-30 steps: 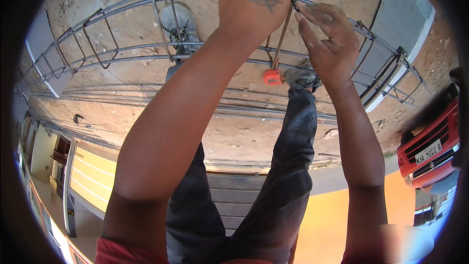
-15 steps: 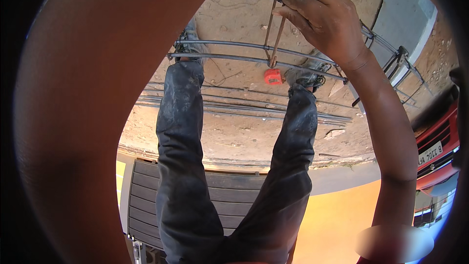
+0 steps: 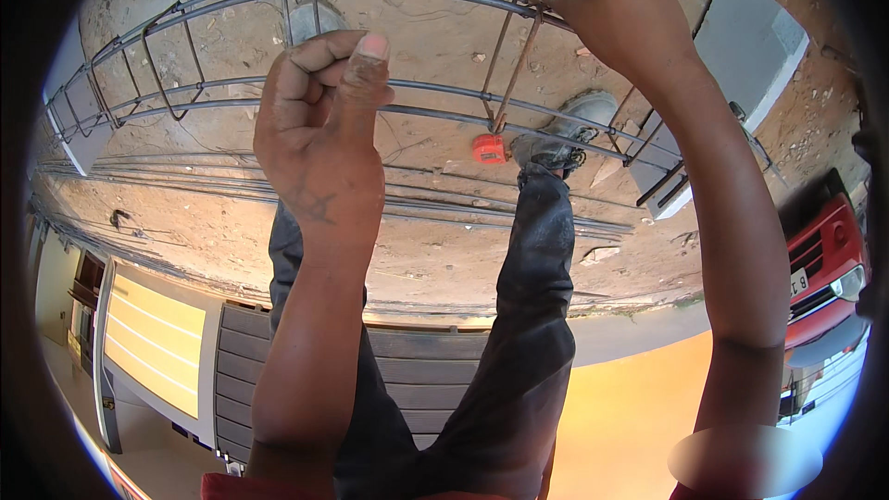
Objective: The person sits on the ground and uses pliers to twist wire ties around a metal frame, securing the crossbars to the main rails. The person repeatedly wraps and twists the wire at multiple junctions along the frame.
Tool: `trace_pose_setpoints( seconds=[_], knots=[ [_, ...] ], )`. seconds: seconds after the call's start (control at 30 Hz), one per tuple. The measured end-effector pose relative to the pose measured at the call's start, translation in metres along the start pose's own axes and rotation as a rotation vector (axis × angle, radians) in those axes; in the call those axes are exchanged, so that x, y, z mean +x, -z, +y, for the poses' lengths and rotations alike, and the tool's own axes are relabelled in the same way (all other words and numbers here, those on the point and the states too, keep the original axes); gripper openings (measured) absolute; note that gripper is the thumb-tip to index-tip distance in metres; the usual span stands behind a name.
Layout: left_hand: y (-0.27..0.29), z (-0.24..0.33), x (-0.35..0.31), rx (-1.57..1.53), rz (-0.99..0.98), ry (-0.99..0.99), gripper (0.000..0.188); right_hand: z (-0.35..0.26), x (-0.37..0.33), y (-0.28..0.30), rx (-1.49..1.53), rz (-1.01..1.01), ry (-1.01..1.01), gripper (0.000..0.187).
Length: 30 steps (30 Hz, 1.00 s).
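A long steel rebar cage (image 3: 435,114) runs across in front of me, its bars tied to square stirrups. My right hand (image 3: 616,9) is at the far bars, beside the top of a rust-brown stirrup (image 3: 520,65). Its fingers are bent in toward the thumb there; whatever they pinch is too small to make out. My left hand (image 3: 319,116) is raised over the near bars, left of that stirrup. Its fingers are curled with the thumb pressed along them, and anything inside is hidden. A red tape measure (image 3: 490,149) lies on the dirt beyond the near bar, by my shoe (image 3: 565,134).
Grey slabs (image 3: 741,46) lie beneath the cage's right end, with another slab (image 3: 74,102) at the left. Loose rebar rods (image 3: 426,204) stretch along the dirt ground. A red vehicle (image 3: 827,268) stands at the right. An orange wall (image 3: 639,407) is at the bottom.
My left arm, which filled the left side, has drawn back, and the left hand has come into view over the cage. The right hand stays by the brown stirrup's top. The view has shifted slightly.
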<state>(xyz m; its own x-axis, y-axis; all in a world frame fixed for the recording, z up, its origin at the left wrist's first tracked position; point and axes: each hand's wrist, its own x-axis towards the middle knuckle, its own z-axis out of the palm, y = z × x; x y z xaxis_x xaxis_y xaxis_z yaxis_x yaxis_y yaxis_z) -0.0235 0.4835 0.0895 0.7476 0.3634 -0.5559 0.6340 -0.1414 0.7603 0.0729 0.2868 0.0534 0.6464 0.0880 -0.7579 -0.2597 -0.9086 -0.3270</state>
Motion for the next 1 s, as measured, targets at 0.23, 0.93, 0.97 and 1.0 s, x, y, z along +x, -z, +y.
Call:
trace_pose_setpoints(
  seconds=[0.23,0.93,0.97,1.0],
  knots=[
    [-0.015,-0.022,-0.010,-0.094,-0.242,0.229,0.016,-0.003,0.016,-0.011,0.258,-0.008,-0.286,0.021],
    [0.000,-0.022,-0.036,-0.139,-0.319,0.414,0.017,0.228,-0.139,-0.051,-0.085,0.196,-0.667,0.085],
    [-0.013,-0.024,-0.039,-0.149,-0.343,0.416,0.017,0.227,-0.137,-0.056,-0.131,0.217,-0.712,0.078],
    [-0.026,-0.027,-0.040,-0.157,-0.355,0.421,0.018,0.225,-0.137,-0.057,-0.070,0.213,-0.732,0.072]
  ],
)
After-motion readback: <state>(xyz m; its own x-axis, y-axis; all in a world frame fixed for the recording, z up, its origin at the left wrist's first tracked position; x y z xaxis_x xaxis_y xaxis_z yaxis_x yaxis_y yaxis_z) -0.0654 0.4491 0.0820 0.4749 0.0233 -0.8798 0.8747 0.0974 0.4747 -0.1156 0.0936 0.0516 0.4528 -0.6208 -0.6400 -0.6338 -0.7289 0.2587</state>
